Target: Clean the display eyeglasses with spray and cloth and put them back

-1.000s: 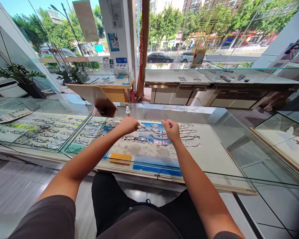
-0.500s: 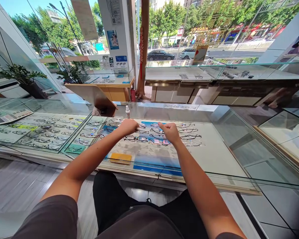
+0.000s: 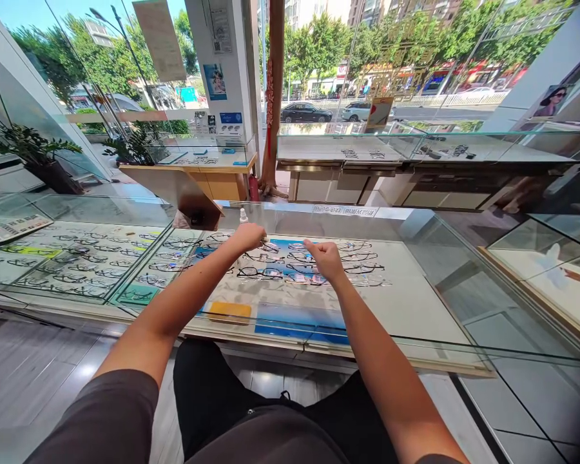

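Observation:
My left hand (image 3: 248,237) and my right hand (image 3: 323,258) reach out over the glass counter (image 3: 415,303), both with fingers curled closed. They are pinched on a thin, pale thing stretched between them; I cannot make it out. Under the glass below them lie rows of eyeglasses (image 3: 265,272) on a blue and white display mat (image 3: 294,317). A small white dropper bottle (image 3: 243,215) stands on the counter just beyond my left hand.
A second glass case of eyeglasses (image 3: 77,261) adjoins on the left, with a leaflet (image 3: 9,229) on top. A yellow cloth (image 3: 230,311) lies under the glass near me. More display counters (image 3: 415,151) and a potted plant (image 3: 38,151) stand farther off.
Both hands have drifted slightly left and closer together, the right hand moving leftward along the row of glasses. The view has shifted a little.

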`<state>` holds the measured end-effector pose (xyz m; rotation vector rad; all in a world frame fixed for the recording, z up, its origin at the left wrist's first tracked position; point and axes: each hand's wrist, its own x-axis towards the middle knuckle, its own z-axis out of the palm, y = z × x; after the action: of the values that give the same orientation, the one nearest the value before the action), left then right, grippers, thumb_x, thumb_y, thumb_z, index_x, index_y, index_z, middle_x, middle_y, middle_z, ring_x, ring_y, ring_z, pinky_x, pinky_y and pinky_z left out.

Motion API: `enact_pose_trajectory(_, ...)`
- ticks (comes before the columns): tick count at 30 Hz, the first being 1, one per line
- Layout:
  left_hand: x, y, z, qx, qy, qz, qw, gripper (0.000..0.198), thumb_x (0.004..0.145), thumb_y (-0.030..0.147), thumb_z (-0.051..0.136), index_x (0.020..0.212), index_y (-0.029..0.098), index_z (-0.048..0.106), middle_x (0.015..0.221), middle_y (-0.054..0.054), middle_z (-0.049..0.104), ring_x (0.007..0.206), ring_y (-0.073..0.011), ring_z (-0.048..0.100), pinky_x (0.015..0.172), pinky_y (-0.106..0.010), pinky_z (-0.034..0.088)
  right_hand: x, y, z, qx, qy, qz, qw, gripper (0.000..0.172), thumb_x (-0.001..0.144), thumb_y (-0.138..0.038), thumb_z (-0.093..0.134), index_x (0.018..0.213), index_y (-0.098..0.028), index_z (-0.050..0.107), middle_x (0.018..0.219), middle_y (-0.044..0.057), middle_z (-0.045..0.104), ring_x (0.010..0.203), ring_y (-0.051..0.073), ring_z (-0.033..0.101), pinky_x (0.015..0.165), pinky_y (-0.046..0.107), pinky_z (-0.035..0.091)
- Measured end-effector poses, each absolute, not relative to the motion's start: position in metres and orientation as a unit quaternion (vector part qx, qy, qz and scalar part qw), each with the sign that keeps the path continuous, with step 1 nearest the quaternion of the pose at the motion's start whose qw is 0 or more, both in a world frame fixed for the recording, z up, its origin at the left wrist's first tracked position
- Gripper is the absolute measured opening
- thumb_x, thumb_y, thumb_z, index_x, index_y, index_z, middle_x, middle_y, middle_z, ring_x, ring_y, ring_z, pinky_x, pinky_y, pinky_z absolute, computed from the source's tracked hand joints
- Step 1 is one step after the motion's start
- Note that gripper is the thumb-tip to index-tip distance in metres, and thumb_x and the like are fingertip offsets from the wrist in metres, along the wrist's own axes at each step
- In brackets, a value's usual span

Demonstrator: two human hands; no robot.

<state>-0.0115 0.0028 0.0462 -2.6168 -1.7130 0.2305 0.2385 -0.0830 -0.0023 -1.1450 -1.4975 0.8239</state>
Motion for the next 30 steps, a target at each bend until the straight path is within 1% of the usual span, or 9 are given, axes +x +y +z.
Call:
enact_pose_trajectory(4, -0.016, 0.005, 0.051, -0.832, -0.554, 0.027, -0.021, 0.02, 0.081, 0.028, 0.074, 0.094, 0.019, 0.086, 0.091, -0.015, 0.082, 0.093, -0.0305, 0.076, 0.078, -0.032, 0.05, 0.241, -0.081, -0.004, -0.484, -0.613, 0.335, 0.527, 0.08, 0.085, -0.087, 0.062, 0.053, -0.028, 0.019, 0.056, -0.007, 0.014, 0.057, 0.01, 0.012, 0.056, 0.034, 0.014)
enact_pose_trajectory(9, -0.028, -0.004, 0.075, -0.834, -0.536, -0.106, -0.075, 0.029, 0.092, 0.045, 0.067, 0.092, 0.02, 0.081, 0.086, -0.008, 0.079, 0.081, -0.0227, 0.07, 0.072, -0.03, 0.046, 0.24, -0.077, 0.005, -0.471, -0.617, 0.34, 0.532, 0.079, 0.089, -0.088, 0.058, 0.056, -0.027, 0.02, 0.054, -0.007, 0.016, 0.056, 0.011, 0.015, 0.056, 0.033, 0.022)
enact_pose_trajectory(12, -0.021, -0.014, 0.084, -0.787, -0.475, -0.318, -0.23, 0.039, 0.087, 0.057, 0.072, 0.081, 0.018, 0.072, 0.074, -0.002, 0.069, 0.069, -0.0166, 0.059, 0.066, -0.027, 0.042, 0.235, -0.07, 0.024, -0.45, -0.632, 0.339, 0.532, 0.075, 0.089, -0.086, 0.059, 0.056, -0.027, 0.028, 0.055, -0.006, 0.023, 0.056, 0.012, 0.021, 0.057, 0.033, 0.025)
enact_pose_trajectory(15, -0.002, -0.024, 0.084, -0.677, -0.413, -0.471, -0.385, 0.047, 0.076, 0.062, 0.082, 0.076, 0.019, 0.065, 0.065, 0.003, 0.055, 0.058, -0.011, 0.043, 0.057, -0.025, 0.033, 0.228, -0.06, 0.044, -0.427, -0.649, 0.329, 0.537, 0.063, 0.089, -0.08, 0.065, 0.064, -0.025, 0.048, 0.06, -0.005, 0.035, 0.059, 0.013, 0.028, 0.057, 0.032, 0.026)
enact_pose_trajectory(17, 0.011, -0.03, 0.078, -0.63, -0.396, -0.506, -0.436, 0.049, 0.073, 0.063, 0.086, 0.079, 0.019, 0.066, 0.063, 0.005, 0.05, 0.055, -0.0093, 0.036, 0.054, -0.025, 0.028, 0.224, -0.056, 0.052, -0.409, -0.65, 0.338, 0.544, 0.055, 0.087, -0.076, 0.068, 0.074, -0.023, 0.061, 0.062, -0.005, 0.04, 0.059, 0.013, 0.03, 0.057, 0.031, 0.026)
enact_pose_trajectory(19, 0.022, -0.035, 0.07, -0.614, -0.376, -0.531, -0.445, 0.05, 0.074, 0.065, 0.086, 0.082, 0.018, 0.069, 0.065, 0.005, 0.05, 0.057, -0.0092, 0.035, 0.055, -0.025, 0.028, 0.221, -0.056, 0.053, -0.39, -0.639, 0.366, 0.553, 0.053, 0.085, -0.075, 0.071, 0.081, -0.022, 0.066, 0.062, -0.006, 0.041, 0.057, 0.013, 0.03, 0.056, 0.031, 0.025)
enact_pose_trajectory(22, 0.032, -0.043, 0.057, -0.612, -0.358, -0.55, -0.44, 0.052, 0.076, 0.066, 0.085, 0.082, 0.018, 0.068, 0.065, 0.004, 0.053, 0.06, -0.0103, 0.039, 0.058, -0.025, 0.032, 0.22, -0.064, 0.046, -0.37, -0.622, 0.413, 0.553, 0.055, 0.081, -0.075, 0.075, 0.087, -0.022, 0.067, 0.061, -0.007, 0.039, 0.056, 0.012, 0.03, 0.055, 0.03, 0.024)
enact_pose_trajectory(26, 0.035, -0.057, 0.047, -0.63, -0.36, -0.547, -0.418, 0.05, 0.081, 0.066, 0.083, 0.082, 0.018, 0.069, 0.07, 0.002, 0.057, 0.065, -0.0122, 0.046, 0.063, -0.026, 0.036, 0.22, -0.077, 0.039, -0.37, -0.617, 0.439, 0.539, 0.052, 0.082, -0.072, 0.077, 0.089, -0.022, 0.068, 0.057, -0.01, 0.034, 0.055, 0.011, 0.025, 0.055, 0.03, 0.022)
enact_pose_trajectory(30, 0.034, -0.066, 0.045, -0.624, -0.364, -0.541, -0.431, 0.051, 0.081, 0.067, 0.084, 0.083, 0.018, 0.071, 0.067, 0.003, 0.054, 0.063, -0.0115, 0.044, 0.06, -0.026, 0.034, 0.219, -0.082, 0.039, -0.381, -0.604, 0.449, 0.538, 0.05, 0.082, -0.07, 0.079, 0.087, -0.022, 0.066, 0.056, -0.01, 0.032, 0.055, 0.011, 0.022, 0.055, 0.03, 0.02)
